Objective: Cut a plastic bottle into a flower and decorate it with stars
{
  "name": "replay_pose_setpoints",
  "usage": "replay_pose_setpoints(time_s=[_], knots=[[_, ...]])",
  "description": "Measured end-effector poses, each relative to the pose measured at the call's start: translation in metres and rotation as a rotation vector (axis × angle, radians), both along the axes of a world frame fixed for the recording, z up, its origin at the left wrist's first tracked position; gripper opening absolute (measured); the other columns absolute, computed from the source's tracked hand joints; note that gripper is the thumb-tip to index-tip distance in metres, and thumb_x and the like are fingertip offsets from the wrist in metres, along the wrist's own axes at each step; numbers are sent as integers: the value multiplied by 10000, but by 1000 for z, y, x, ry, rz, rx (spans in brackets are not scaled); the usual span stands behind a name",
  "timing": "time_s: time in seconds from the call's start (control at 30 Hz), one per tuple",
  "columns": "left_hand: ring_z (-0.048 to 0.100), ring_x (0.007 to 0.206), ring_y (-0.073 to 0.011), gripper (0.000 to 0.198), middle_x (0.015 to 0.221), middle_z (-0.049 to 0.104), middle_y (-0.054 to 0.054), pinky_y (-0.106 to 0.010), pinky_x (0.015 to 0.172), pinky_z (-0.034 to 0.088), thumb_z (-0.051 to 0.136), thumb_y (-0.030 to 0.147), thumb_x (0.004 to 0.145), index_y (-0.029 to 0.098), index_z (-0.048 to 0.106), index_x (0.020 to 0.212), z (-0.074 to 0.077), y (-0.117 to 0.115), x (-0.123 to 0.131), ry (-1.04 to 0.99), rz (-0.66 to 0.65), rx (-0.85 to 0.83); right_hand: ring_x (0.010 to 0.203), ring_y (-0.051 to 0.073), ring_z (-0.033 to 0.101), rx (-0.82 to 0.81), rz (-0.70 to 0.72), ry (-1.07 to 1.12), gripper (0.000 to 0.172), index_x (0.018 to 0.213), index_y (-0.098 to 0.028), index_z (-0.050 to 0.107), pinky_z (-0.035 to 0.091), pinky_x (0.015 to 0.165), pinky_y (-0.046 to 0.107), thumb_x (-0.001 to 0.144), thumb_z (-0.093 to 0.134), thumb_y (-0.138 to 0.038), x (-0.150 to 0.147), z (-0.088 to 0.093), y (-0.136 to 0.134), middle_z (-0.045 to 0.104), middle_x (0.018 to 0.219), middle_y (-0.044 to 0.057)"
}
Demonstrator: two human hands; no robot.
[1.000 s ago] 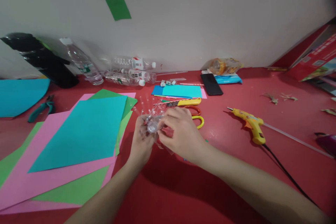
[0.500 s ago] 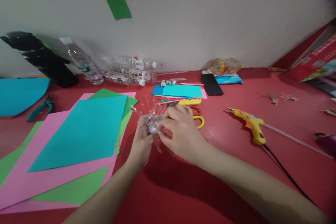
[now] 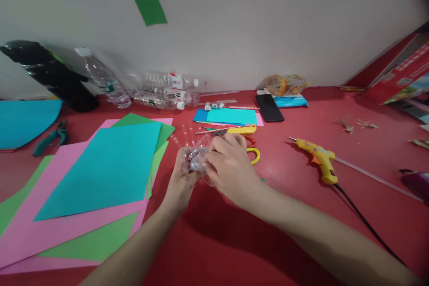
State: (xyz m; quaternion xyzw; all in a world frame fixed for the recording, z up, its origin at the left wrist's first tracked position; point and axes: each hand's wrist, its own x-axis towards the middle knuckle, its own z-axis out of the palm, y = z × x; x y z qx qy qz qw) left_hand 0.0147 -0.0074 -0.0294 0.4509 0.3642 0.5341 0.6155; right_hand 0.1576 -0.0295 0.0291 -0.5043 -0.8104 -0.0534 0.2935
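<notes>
Between my hands is a clear plastic piece with thin strips fanning out from it (image 3: pixel 196 161), perhaps a cut bottle. My left hand (image 3: pixel 179 178) is closed round its left side. From the right, my right hand (image 3: pixel 231 165) pinches the near edge of the same piece, its fingertips partly hidden. Just beyond my right hand lie a yellow utility knife (image 3: pixel 241 130) and scissors with a yellow and red handle (image 3: pixel 254 156), their blades covered by the hand.
Coloured paper sheets (image 3: pixel 103 165) are piled at left, near pliers (image 3: pixel 53 137). A yellow glue gun (image 3: pixel 317 158) with its cord lies right. Plastic bottles (image 3: pixel 157 99), a black phone (image 3: pixel 270 107) and a blue packet (image 3: pixel 291 101) line the wall. A black flask (image 3: pixel 50 76) leans at far left.
The clear plastic piece has turned slightly in my hands, and its strips point differently. Both hands stay in nearly the same place, with my right fingers shifted a little on it.
</notes>
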Motion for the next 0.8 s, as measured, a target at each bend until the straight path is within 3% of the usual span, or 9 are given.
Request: replay_pose_setpoints(time_s=[0.23, 0.5, 0.8], knots=[[591, 764, -119, 432, 901, 621, 31, -217, 678, 490, 684, 65, 605, 245, 554, 976, 0, 0, 1, -1, 14, -12, 844, 210, 459, -42, -4, 27, 163, 719, -193, 645, 307, 814, 396, 859, 564, -181, 1, 2, -2, 578, 802, 28], [581, 726, -108, 442, 857, 614, 32, -203, 645, 483, 719, 54, 560, 230, 573, 938, 1, 4, 2, -18, 93, -29, 886, 196, 486, -154, -35, 270, 37, 795, -225, 680, 323, 812, 347, 812, 655, -245, 8, 12, -2, 571, 844, 5], [597, 793, -137, 389, 909, 619, 19, -254, 729, 486, 767, 141, 598, 225, 585, 931, -4, 4, 2, 31, 122, 14, 942, 167, 531, -64, -29, 482, 93, 864, -227, 648, 383, 879, 323, 846, 596, -152, 30, 37, 0, 587, 925, 2]])
